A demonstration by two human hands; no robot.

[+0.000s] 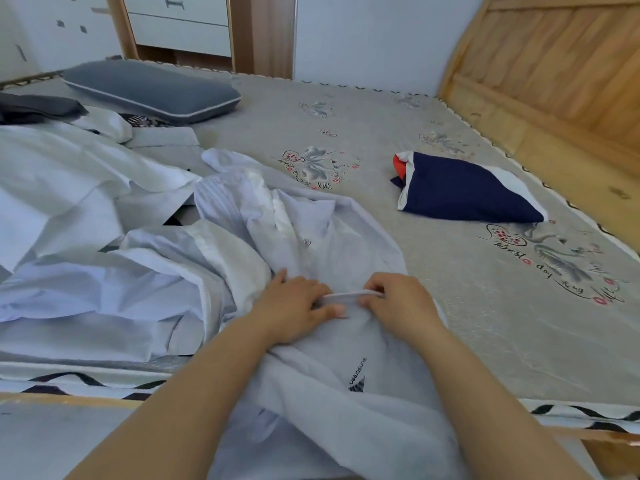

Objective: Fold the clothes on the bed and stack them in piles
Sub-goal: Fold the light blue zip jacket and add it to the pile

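**A:** Head view. Where does the garment lie relative to the hands?

**B:** The pale shirt (322, 237) is draped over the bed's near edge, its long axis running from the near edge away toward the bed's middle. Both hands sit on it side by side just in from the near edge. The left hand (294, 308) and right hand (398, 303) pinch a narrow hem strip (349, 295) between them, fingers curled round the cloth. The strip runs left to right between the fingers, across the shirt's length. Both hands look equally near.

**A:** What does the next move turn on?

**B:** Probably on drawing that strip taut and apart, since the bulk of the fabric lies beyond the fingertips and some hangs over the edge toward the person.

**A:** Legible writing?

**B:** "sunscreen" printed on the shirt (356, 374), above a small dark triangular mark. The mat (485, 306) carries looping script, too distorted to read.

**A:** Other clothes?

**B:** An unfolded white heap (69, 188) toward the left edge; a folded navy piece (464, 188) toward the right edge.
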